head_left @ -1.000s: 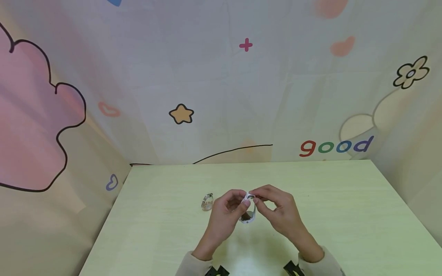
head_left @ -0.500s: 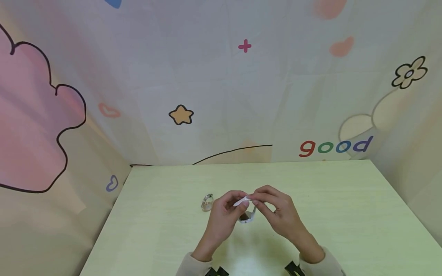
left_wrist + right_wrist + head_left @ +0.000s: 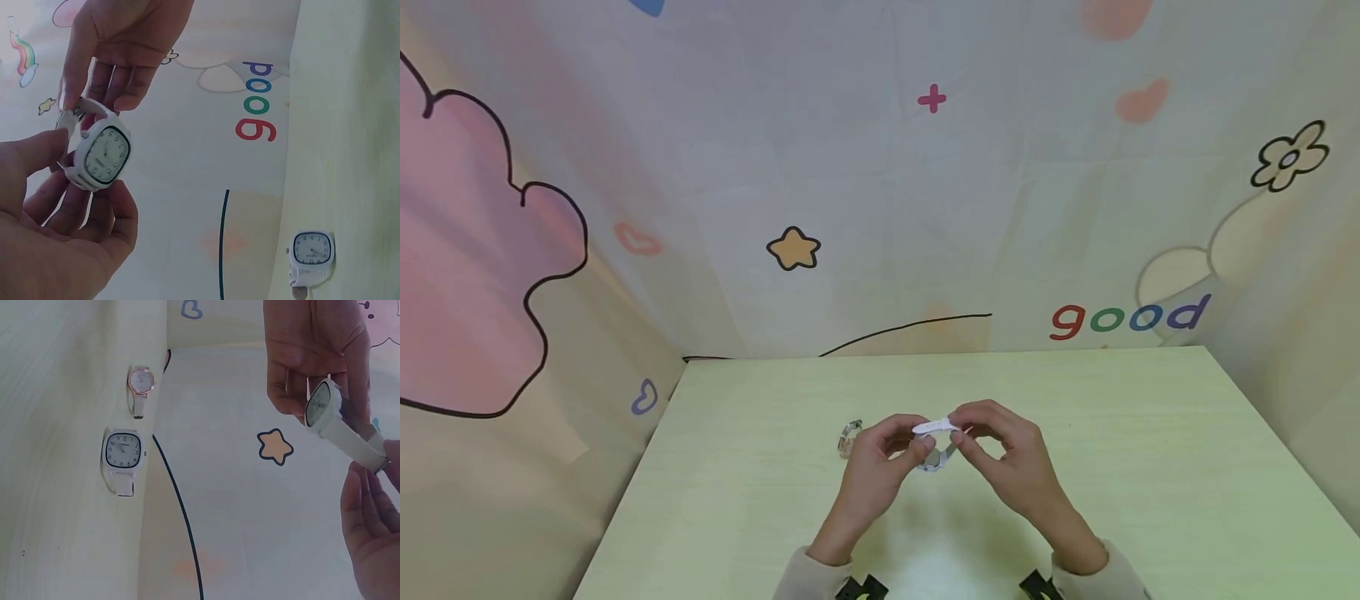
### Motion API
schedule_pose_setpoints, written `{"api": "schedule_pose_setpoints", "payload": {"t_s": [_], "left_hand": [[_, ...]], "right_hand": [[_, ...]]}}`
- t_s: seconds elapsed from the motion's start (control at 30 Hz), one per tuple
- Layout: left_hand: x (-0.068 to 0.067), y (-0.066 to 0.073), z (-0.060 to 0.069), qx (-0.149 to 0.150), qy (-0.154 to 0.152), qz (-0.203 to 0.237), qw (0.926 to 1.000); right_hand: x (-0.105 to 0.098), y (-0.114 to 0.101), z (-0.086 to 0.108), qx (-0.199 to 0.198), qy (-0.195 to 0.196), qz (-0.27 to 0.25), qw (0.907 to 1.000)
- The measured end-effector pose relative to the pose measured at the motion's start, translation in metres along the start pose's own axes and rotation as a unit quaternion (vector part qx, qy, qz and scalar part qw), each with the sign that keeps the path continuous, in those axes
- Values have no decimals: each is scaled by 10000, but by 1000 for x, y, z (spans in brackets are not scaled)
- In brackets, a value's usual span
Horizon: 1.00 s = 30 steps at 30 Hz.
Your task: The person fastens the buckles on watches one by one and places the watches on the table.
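Note:
Between both hands is a white wristwatch (image 3: 934, 427) with a squarish case, held above the table. My left hand (image 3: 877, 475) pinches it from the left side, thumb on the near side of the band. My right hand (image 3: 1011, 458) pinches the band's other side between thumb and fingers. The watch's pale dial (image 3: 107, 155) shows in the left wrist view, and its band curves into a loop. In the right wrist view the white strap (image 3: 350, 439) runs down to the right fingertips. Fingers cover parts of the band, so I cannot tell whether it is buckled.
A small watch with a rose-gold rim (image 3: 142, 381) lies on the pale table (image 3: 745, 500), left of the hands. Another white square watch (image 3: 124, 450) lies near it, hidden in the head view. A printed curtain (image 3: 865, 167) stands behind the table.
The held watch has turned: its white band now lies level across the top, where it slanted before. My left hand has shifted slightly left.

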State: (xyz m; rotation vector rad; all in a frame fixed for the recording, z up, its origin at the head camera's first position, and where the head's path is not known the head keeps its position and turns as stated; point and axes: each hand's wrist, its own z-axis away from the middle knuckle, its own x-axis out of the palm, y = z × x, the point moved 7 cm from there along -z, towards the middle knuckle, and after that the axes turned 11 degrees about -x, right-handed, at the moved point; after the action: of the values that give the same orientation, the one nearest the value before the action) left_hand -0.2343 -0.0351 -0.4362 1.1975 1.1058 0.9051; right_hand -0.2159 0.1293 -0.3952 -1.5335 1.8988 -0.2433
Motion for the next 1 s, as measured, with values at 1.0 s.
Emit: {"api": "schedule_pose_setpoints", "payload": {"t_s": [1.0], "left_hand": [[-14, -1, 3, 94, 143, 156, 9997]], "right_hand": [[1, 4, 2, 10, -32, -345, 9994]]}}
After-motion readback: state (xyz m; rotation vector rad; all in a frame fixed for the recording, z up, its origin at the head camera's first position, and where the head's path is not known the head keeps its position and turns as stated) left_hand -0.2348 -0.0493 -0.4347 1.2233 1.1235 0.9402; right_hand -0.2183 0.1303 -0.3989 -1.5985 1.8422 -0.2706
